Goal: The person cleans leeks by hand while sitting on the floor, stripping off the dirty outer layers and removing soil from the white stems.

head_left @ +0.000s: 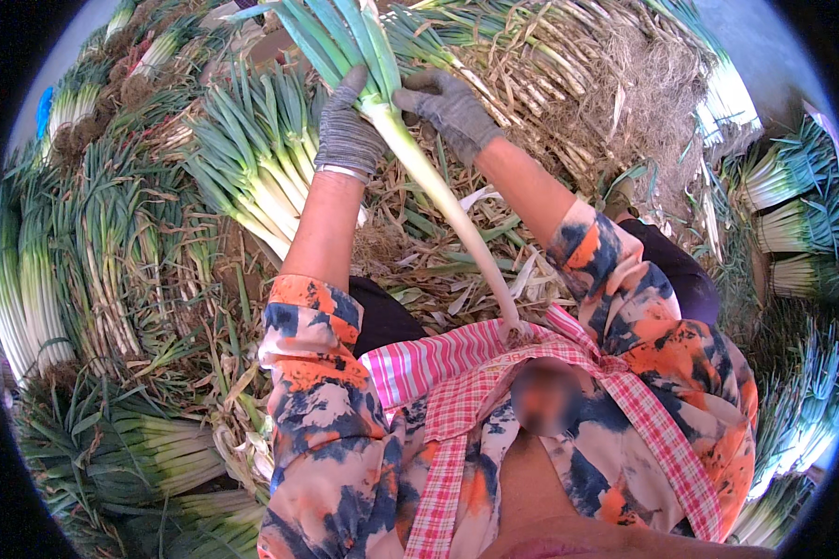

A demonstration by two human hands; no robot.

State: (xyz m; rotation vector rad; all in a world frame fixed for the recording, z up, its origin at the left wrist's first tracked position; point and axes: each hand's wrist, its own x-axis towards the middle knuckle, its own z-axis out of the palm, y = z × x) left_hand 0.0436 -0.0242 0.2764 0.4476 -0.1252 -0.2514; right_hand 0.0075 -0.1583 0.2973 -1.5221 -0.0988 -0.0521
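A single large green onion [438,186] slants across the middle, its green leaves at the far end and its rooted tip by my apron. My left hand [350,126], in a grey knit glove, is closed around it where the leaves fan out, thumb lying along the leaves. From the other side my right hand [455,114], gloved the same, pinches at the same junction with bent fingers; its fingertips are partly hidden. Just left of my left hand lies a bunch of cleaned green onions [266,177] with white stems.
Unpeeled green onions [541,74] with dry roots are piled at the far right. Stripped leaves and husks [429,256] litter the ground before me. More bundles [37,289] line the left side, and stacked bundles [792,224] stand at the right. A striped pink apron [438,359] covers my lap.
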